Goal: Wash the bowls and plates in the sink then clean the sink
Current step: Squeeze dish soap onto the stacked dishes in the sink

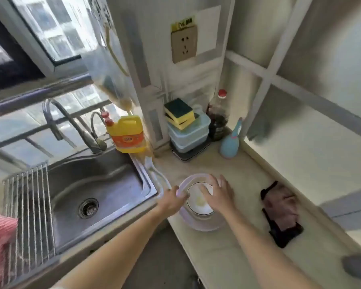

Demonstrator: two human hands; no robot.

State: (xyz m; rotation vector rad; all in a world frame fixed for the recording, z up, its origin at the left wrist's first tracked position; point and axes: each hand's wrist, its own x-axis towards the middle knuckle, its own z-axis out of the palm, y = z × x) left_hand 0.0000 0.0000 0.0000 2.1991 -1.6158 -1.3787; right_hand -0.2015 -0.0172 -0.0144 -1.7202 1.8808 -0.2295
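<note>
Countertop [227, 257] beside sink [96, 184]: left hand [171, 200] grips basin [200, 223] rim, right hand [218, 193] grasps bowl [198, 205].

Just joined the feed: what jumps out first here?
Both hands, left and right, are on a stack of bowls on the counter right of the sink. A yellow detergent bottle stands at the sink's back corner, with sponges on stacked containers beside it.
</note>
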